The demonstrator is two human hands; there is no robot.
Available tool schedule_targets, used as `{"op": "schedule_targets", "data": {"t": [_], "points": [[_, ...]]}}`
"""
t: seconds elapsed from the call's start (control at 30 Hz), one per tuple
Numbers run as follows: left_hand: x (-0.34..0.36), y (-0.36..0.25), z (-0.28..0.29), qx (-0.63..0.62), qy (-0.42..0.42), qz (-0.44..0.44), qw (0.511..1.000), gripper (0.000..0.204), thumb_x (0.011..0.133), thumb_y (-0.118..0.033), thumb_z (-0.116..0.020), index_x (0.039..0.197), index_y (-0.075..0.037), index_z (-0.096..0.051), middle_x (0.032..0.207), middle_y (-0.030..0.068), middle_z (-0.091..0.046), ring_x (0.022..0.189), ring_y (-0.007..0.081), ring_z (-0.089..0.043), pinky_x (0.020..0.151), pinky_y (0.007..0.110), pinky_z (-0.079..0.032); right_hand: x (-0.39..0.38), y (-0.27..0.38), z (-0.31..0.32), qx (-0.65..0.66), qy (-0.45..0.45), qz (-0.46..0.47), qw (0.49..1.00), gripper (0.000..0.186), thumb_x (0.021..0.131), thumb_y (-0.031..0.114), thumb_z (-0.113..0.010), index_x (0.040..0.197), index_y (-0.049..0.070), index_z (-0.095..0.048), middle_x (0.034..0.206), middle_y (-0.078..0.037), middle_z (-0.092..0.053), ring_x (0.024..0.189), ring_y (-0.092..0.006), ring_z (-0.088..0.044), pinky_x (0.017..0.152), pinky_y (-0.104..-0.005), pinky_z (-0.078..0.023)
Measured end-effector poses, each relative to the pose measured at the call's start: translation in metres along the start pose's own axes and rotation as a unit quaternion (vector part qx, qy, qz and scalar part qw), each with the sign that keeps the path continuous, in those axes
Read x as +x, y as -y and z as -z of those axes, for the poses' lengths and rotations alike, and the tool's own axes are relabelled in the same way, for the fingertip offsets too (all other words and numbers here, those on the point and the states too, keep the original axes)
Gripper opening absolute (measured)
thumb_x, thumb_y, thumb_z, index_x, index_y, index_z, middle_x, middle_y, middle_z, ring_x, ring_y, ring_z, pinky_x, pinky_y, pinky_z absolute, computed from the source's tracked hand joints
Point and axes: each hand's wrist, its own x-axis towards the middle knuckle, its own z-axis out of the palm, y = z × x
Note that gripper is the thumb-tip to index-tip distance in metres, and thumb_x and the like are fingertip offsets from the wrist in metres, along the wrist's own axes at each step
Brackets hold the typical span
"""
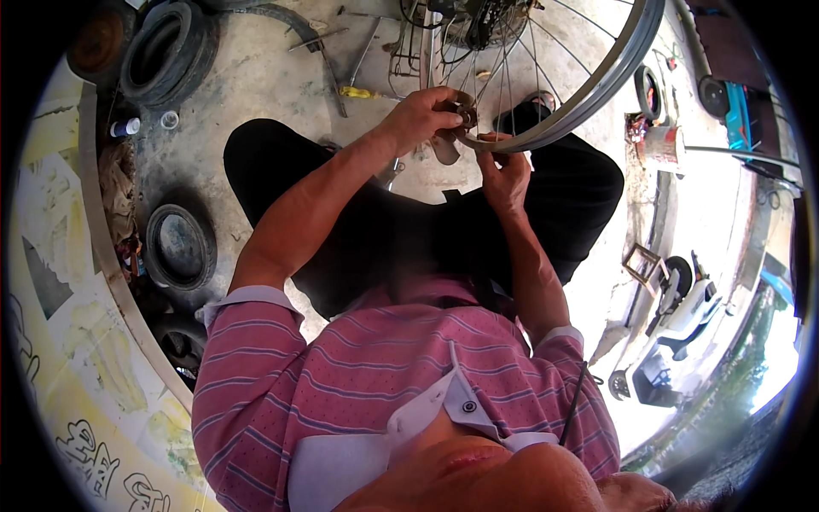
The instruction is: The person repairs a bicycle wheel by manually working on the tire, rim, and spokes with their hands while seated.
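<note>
**Both hands at the wheel rim, working a small part against it**

The person sits low over a concrete floor [264, 77], knees spread, with a spoked bicycle wheel [589, 90] standing just ahead. The left hand [420, 118] is curled closed around a small dark tool or fitting [463, 109], pressing it at the lowest arc of the rim. What exactly that piece is, the view does not tell. The right hand [505, 175] comes up from below, fingers bent and pinched against the rim's underside just beside the left, apparently steadying it; whether it holds anything of its own cannot be told.

The step looks like an adjustment at the rim, near a spoke end. The next move seems to call for a small, controlled twist from the left hand while the right keeps the wheel from turning.

Old tyres [166, 51] lie to the left, and a yellow-handled tool [358, 92] rests on the floor beyond the knee.
</note>
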Motion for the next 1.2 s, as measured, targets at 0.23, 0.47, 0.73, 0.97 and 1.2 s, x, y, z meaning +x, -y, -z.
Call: {"op": "schedule_targets", "data": {"t": [0.23,0.47,0.73,0.97,1.2], "points": [[-0.003,0.001,-0.004,-0.043,0.001,-0.016,0.999,0.038,0.097,-0.006,-0.06,0.134,0.0,-0.058,0.11,0.0088,-0.071,0.096,0.0173,-0.07,0.085,0.032,-0.057,0.0,0.001,0.0,0.012,0.004,-0.003,1.0,0.02,0.09,0.007,-0.076,0.107,-0.001,-0.069,0.092,-0.007,-0.073,0.083,-0.0116,-0.069,0.078,-0.028,-0.055],[0.004,0.011,-0.001,-0.08,-0.005,0.009,0.997,0.026,0.1,-0.011,-0.059,0.125,-0.003,-0.065,0.105,0.0073,-0.075,0.091,0.0164,-0.072,0.082,0.03,-0.058,0.001,-0.002,0.0,0.003,0.003,0.001,1.0,0.02,0.09,0.008,-0.076,0.107,-0.001,-0.069,0.092,-0.007,-0.074,0.083,-0.0119,-0.069,0.078,-0.0277,-0.055],[0.003,0.016,-0.007,-0.108,-0.023,-0.022,0.994,0.03,0.098,-0.004,-0.061,0.128,-0.002,-0.061,0.109,0.0087,-0.071,0.098,0.0191,-0.071,0.087,0.033,-0.058,0.001,0.002,0.0,0.001,0.005,-0.006,1.0,0.024,0.089,0.009,-0.077,0.11,0.0,-0.07,0.095,-0.01,-0.075,0.086,-0.0171,-0.073,0.08,-0.0305,-0.057],[-0.001,0.02,-0.015,-0.023,-0.044,-0.055,0.997,0.039,0.097,-0.004,-0.063,0.134,0.002,-0.058,0.111,0.0088,-0.07,0.099,0.0173,-0.069,0.089,0.031,-0.057,0.001,0.001,-0.001,0.008,0.006,-0.006,1.0,0.022,0.091,0.007,-0.076,0.109,-0.001,-0.069,0.094,-0.008,-0.074,0.086,-0.0126,-0.071,0.081,-0.0281,-0.056],[-0.003,0.019,-0.025,-0.04,-0.076,-0.058,0.995,0.039,0.094,-0.004,-0.067,0.132,0.003,-0.06,0.112,0.0086,-0.07,0.096,0.0159,-0.069,0.085,0.029,-0.058,0.001,0.0,-0.001,0.003,0.005,0.001,1.0,0.022,0.091,0.007,-0.076,0.109,-0.001,-0.069,0.095,-0.008,-0.074,0.087,-0.0131,-0.071,0.081,-0.0283,-0.056]]}}
